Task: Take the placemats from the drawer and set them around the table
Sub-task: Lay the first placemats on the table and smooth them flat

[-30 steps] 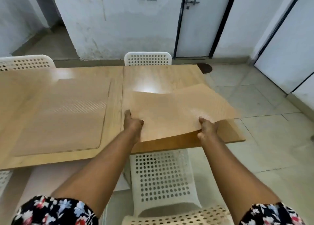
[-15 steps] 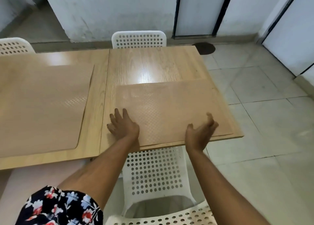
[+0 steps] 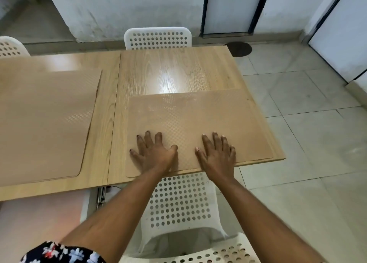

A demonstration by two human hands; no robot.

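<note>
Two tan placemats are down on the wooden table point(image 3: 178, 72). The right placemat point(image 3: 198, 113) lies flat at the near right place, its near edge almost flush with the table's front edge, directly above a white perforated chair point(image 3: 178, 201) pushed in at 6 o'clock. The left placemat point(image 3: 45, 119) lies flat at about 9 o'clock, just across the seam between the two tabletop halves, cut off by the frame's left side.

Left hand point(image 3: 154, 153): fully open, palm down, fingers spread, pressing on the near left part of the right placemat. Gripping nothing. Right hand point(image 3: 217, 154): likewise open and flat, fingers spread, on the same mat toward its near middle. Gripping nothing.

Progress, as judged: near side looks served, two mats laid. Far side is bare wood; a white chair point(image 3: 157, 38) at 12 o'clock and part of another chair point(image 3: 10, 47) at 10 o'clock have no mat in front of them. So probably about half done, if every chair gets one.

The drawer is not in view; whether more mats remain there cannot be told. Neither hand carries a spare. Present step reads as smoothing or squaring the right mat.
</note>
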